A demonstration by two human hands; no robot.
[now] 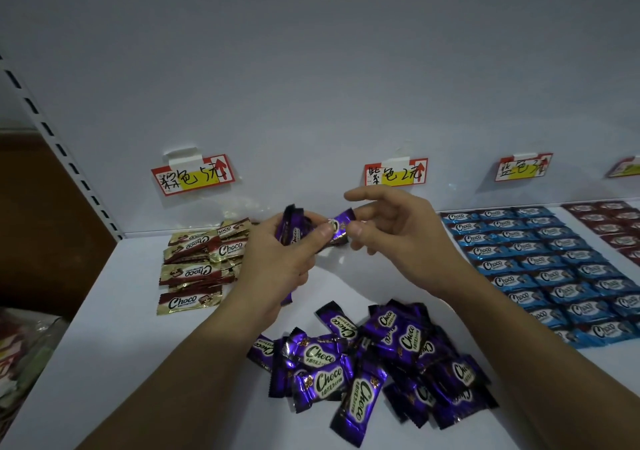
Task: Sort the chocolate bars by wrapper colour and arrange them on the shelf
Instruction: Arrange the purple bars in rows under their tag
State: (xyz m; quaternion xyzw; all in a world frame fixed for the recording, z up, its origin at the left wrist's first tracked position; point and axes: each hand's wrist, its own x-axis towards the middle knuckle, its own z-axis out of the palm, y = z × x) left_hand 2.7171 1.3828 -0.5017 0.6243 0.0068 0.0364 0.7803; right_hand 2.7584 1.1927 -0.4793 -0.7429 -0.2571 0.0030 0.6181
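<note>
1. The white shelf is smooth and flat, with a plain white back panel rising behind it.
2. Blue bars, glossy foil printed "Choco", lie flat on the right in three neat columns.
3. Purple bars, also "Choco", sit in a loose, overlapping pile at the front (too tangled to count).
4. Gold-and-brown bars, same brand, are heaped at the left.
5. The left hand grips a bunch of purple bars upright above the shelf.
6. The right hand pinches a single purple bar with its thumb, forefinger stretched out; the left thumb touches that bar too.
7. Dark red bars lie in rows at the far right.
8. Four handwritten price tags are taped to the panel: the middle tag reads "紫色 2元", the left tag ends "色 5元", the blue-section tag starts "蓝色", and the last is cut off.
</note>
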